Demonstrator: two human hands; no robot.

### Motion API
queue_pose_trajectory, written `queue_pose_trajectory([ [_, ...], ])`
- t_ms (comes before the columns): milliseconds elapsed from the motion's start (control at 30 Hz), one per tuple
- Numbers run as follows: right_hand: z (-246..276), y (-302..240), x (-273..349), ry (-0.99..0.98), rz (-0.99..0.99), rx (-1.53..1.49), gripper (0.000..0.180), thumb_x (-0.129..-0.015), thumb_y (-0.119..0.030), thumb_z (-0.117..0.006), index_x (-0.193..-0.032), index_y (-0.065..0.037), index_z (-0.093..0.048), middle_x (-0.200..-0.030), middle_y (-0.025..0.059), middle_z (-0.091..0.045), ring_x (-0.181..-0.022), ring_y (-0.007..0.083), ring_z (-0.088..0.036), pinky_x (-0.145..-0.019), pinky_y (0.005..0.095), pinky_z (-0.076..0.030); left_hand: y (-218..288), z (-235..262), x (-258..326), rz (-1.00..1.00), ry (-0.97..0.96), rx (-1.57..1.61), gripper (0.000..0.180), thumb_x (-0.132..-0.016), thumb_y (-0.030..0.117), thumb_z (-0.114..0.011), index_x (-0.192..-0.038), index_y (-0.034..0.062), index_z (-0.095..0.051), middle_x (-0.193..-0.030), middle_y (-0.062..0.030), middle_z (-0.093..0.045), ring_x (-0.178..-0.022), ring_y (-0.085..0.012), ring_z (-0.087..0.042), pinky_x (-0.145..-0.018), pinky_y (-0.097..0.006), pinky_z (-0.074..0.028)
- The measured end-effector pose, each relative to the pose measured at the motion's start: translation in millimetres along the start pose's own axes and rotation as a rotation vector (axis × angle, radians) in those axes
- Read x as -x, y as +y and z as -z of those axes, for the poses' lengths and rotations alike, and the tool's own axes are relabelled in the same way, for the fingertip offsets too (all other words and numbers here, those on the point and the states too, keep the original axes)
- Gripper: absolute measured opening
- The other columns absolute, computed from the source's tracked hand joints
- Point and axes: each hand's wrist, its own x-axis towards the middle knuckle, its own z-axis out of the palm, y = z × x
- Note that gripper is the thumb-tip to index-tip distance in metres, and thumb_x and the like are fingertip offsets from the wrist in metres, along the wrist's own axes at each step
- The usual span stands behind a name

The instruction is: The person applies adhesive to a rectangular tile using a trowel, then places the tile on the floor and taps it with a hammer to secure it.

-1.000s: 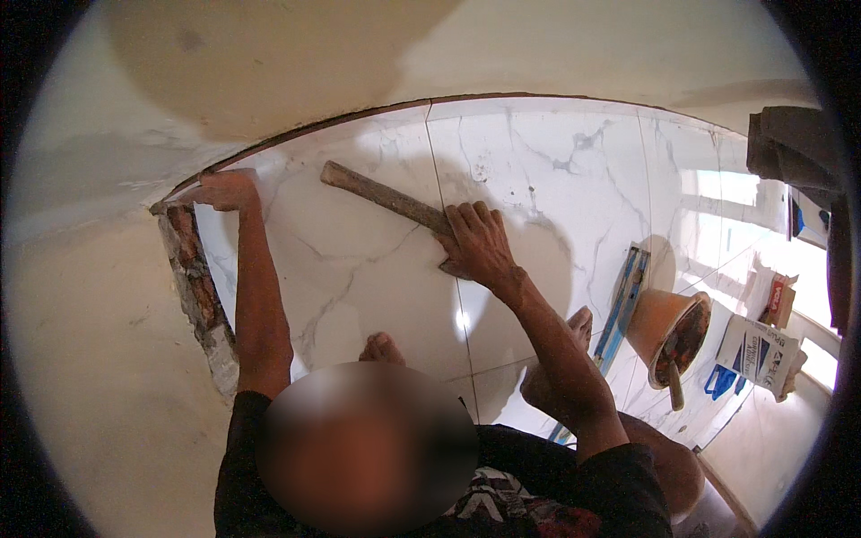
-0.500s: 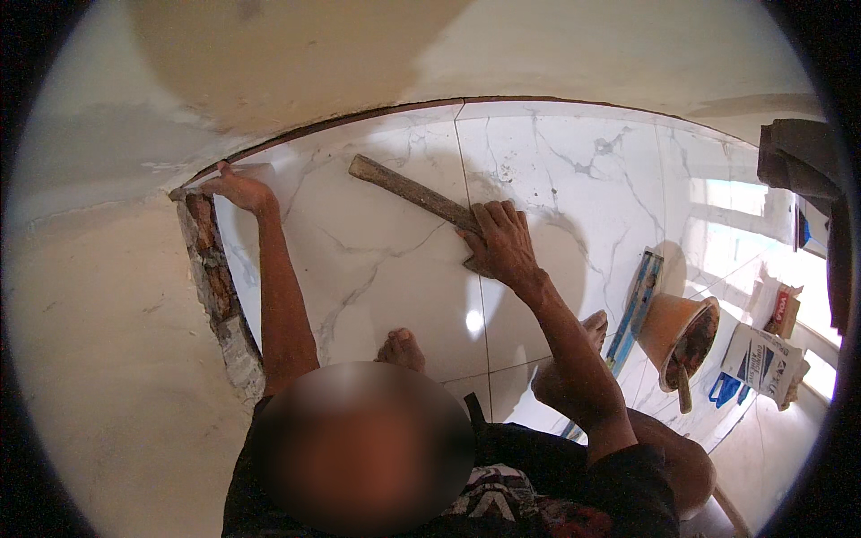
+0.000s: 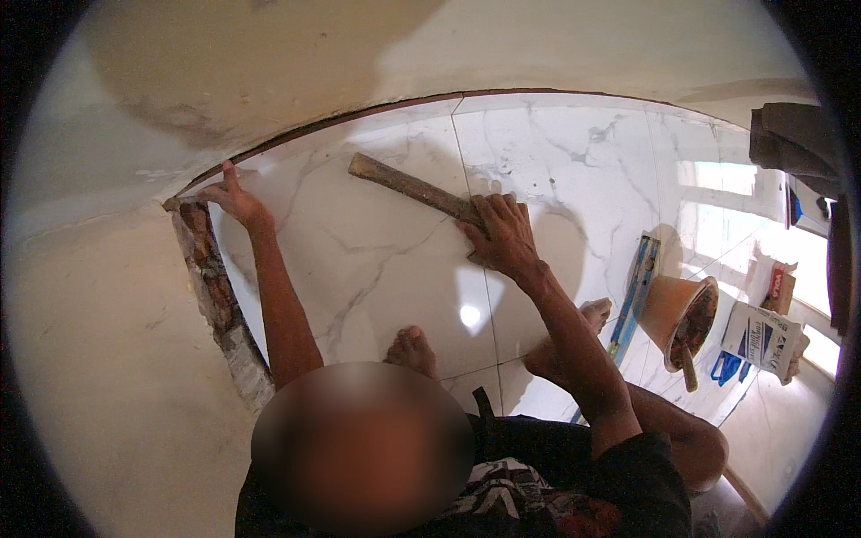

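Note:
My left hand [image 3: 235,199] reaches forward with its fingers spread, the fingertips on the far left corner of a large white marble-pattern tile [image 3: 359,269], where it meets the wall. My right hand [image 3: 502,235] lies over one end of a wooden-handled tool [image 3: 404,184]. The tool rests flat on the tile across a joint between tiles, and my fingers are wrapped over it. Its head is hidden under my hand. My bare feet [image 3: 411,350] rest on the tile below my hands.
A rough strip of exposed brick and mortar [image 3: 215,296] runs along the tile's left edge. At right lie a blue level [image 3: 635,291], an orange bucket [image 3: 677,309] with a tool in it, and a paper bag [image 3: 762,336]. Plastered wall curves around the far side.
Both hands stay in the same places on the tile corner and the tool. Only the view has shifted a little.

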Motion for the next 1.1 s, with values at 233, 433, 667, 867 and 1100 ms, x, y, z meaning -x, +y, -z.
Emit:
queue_pose_trajectory([
  [233,21,104,32,0.618,-0.474,0.167,0.042,-0.089,-0.032,-0.07,-0.113,0.002,-0.064,-0.108,0.0197,-0.065,-0.101,0.0384,-0.059,-0.091,0.0454,-0.046,34,-1,29,-0.032,0.052,-0.021,0.103,-0.086,0.047,-0.069,-0.152,-0.0051,-0.009,-0.158,-0.0232,-0.019,-0.14,-0.0338,-0.031,-0.114,-0.046,-0.028],
  [433,79,199,142,0.246,-1.37,0.557,0.057,-0.085,-0.053,-0.062,-0.113,-0.004,-0.067,-0.128,0.021,-0.057,-0.12,0.0388,-0.055,-0.095,0.0571,-0.047,74,-62,147,-1.141,-0.654,-0.527,0.052,-0.086,0.018,-0.067,-0.137,0.0126,-0.057,-0.091,-0.0079,-0.071,-0.087,-0.0243,-0.066,-0.079,-0.038,-0.051],
  [667,92,205,178,0.115,-1.596,0.363,0.061,-0.09,-0.048,-0.054,-0.13,-0.001,-0.056,-0.135,0.0223,-0.054,-0.126,0.0399,-0.052,-0.1,0.0562,-0.044,82,-163,178,-1.326,-1.084,-1.333,0.093,-0.085,0.016,-0.065,-0.159,0.0231,-0.009,-0.061,-0.0022,-0.063,-0.052,-0.0182,-0.059,-0.057,-0.04,-0.052],
  [867,84,208,202,0.02,-1.258,0.513,0.059,-0.092,-0.048,-0.05,-0.129,-0.002,-0.056,-0.126,0.0265,-0.057,-0.115,0.0431,-0.057,-0.096,0.0534,-0.046,78,-159,165,-1.501,-0.963,-1.562,0.103,-0.085,0.015,-0.067,-0.158,0.016,0.005,-0.055,0.0028,-0.058,-0.047,-0.0139,-0.052,-0.044,-0.034,-0.044],
  [1100,69,244,219,-0.177,-0.927,0.651,0.054,-0.096,-0.049,-0.049,-0.115,-0.001,-0.062,-0.105,0.0265,-0.065,-0.098,0.0437,-0.065,-0.084,0.0536,-0.053,85,-161,155,-1.55,-0.943,-1.291,0.099,-0.082,0.012,-0.068,-0.159,0.0273,-0.006,-0.058,0.0007,-0.061,-0.049,-0.0147,-0.059,-0.046,-0.033,-0.049],
])
